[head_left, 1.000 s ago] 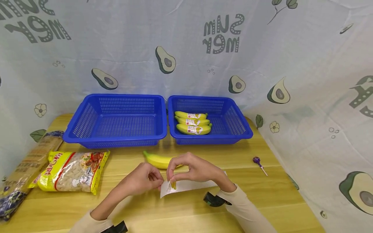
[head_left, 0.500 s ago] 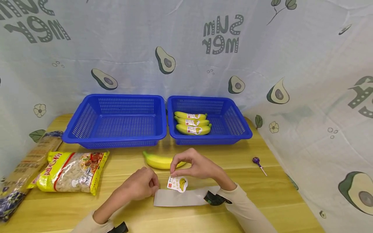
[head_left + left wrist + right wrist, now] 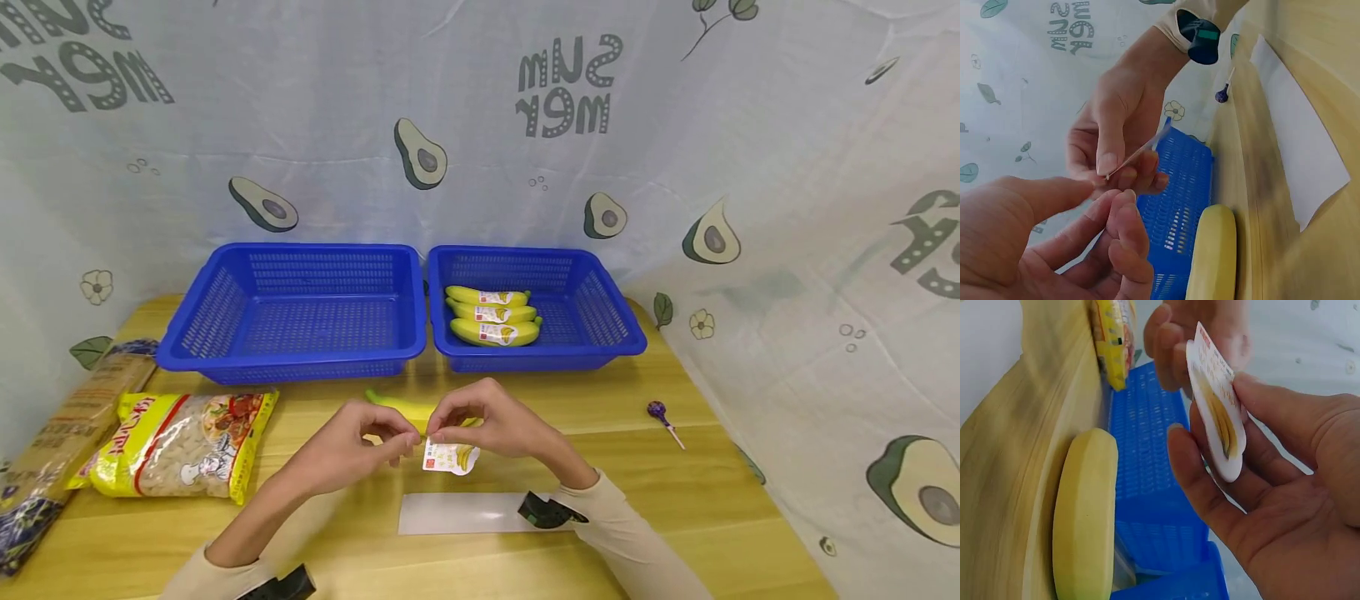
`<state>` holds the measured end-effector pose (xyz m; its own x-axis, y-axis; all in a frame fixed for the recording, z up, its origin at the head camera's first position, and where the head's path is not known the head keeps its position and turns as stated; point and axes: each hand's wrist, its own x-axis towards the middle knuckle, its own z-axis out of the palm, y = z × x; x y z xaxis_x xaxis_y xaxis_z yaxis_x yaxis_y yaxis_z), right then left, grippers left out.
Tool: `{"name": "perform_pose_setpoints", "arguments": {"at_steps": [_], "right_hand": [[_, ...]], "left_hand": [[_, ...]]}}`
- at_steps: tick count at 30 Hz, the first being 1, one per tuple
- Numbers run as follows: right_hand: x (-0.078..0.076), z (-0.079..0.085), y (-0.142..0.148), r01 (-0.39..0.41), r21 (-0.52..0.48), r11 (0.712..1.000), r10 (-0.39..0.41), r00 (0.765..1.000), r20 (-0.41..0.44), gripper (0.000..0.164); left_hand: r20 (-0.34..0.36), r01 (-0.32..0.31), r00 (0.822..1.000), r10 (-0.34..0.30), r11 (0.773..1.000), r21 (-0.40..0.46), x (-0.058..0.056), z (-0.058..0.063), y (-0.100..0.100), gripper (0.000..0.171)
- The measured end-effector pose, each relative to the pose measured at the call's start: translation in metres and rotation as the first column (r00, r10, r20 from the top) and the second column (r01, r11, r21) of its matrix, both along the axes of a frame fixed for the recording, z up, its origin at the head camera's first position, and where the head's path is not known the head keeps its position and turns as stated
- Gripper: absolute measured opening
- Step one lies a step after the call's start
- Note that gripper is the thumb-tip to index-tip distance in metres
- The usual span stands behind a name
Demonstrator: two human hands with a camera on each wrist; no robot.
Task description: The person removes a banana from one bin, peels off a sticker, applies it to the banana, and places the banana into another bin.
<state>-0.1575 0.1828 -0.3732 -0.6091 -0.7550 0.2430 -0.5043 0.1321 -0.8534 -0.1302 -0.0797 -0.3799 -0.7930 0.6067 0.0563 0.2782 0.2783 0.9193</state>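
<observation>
My right hand (image 3: pixel 510 421) pinches a small white sticker (image 3: pixel 450 457) printed with bananas and a red square. The sticker hangs down from the fingertips, and the right wrist view shows its printed face (image 3: pixel 1219 406). Close by its left end is my left hand (image 3: pixel 337 442), its loosely bent thumb and fingers (image 3: pixel 1129 228) parted, the thumb tip right at the sticker's edge in the left wrist view. Behind both hands a yellow banana (image 3: pixel 1085 512) lies on the table, partly covered by them in the head view. A white paper strip (image 3: pixel 450 512) lies flat nearer me.
Two blue baskets stand at the back; the right basket (image 3: pixel 600 350) holds three labelled bananas (image 3: pixel 497 333), the left basket (image 3: pixel 292 364) shows a bare bottom. A yellow food bag (image 3: pixel 187 446) and a long brown package (image 3: pixel 60 450) lie at left, a lollipop (image 3: pixel 657 410) at right.
The sticker has come off the paper strip in my right hand and risen toward the banana. My left hand has let go of the strip, now flat on the table, and moved up beside the sticker.
</observation>
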Motion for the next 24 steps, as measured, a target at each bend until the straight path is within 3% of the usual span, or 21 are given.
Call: {"name": "perform_pose_setpoints", "arguments": {"at_steps": [10, 17, 24], "right_hand": [[0.002, -0.006, -0.009, 0.08, -0.044, 0.996, -0.081, 0.997, -0.01, 0.008], [-0.002, -0.008, -0.009, 0.128, -0.051, 0.99, -0.129, 0.991, -0.027, 0.01], [-0.009, -0.012, -0.005, 0.272, -0.055, 0.961, -0.275, 0.96, -0.058, 0.012]], "left_hand": [[0.002, -0.08, 0.997, 0.08, 0.997, 0.023, 0.005, -0.009, 0.009, 0.011], [-0.013, -0.121, 0.992, 0.122, 0.991, 0.054, 0.002, -0.009, 0.007, 0.011], [-0.007, -0.248, 0.969, 0.248, 0.969, 0.002, -0.006, -0.006, 0.0, 0.011]]}}
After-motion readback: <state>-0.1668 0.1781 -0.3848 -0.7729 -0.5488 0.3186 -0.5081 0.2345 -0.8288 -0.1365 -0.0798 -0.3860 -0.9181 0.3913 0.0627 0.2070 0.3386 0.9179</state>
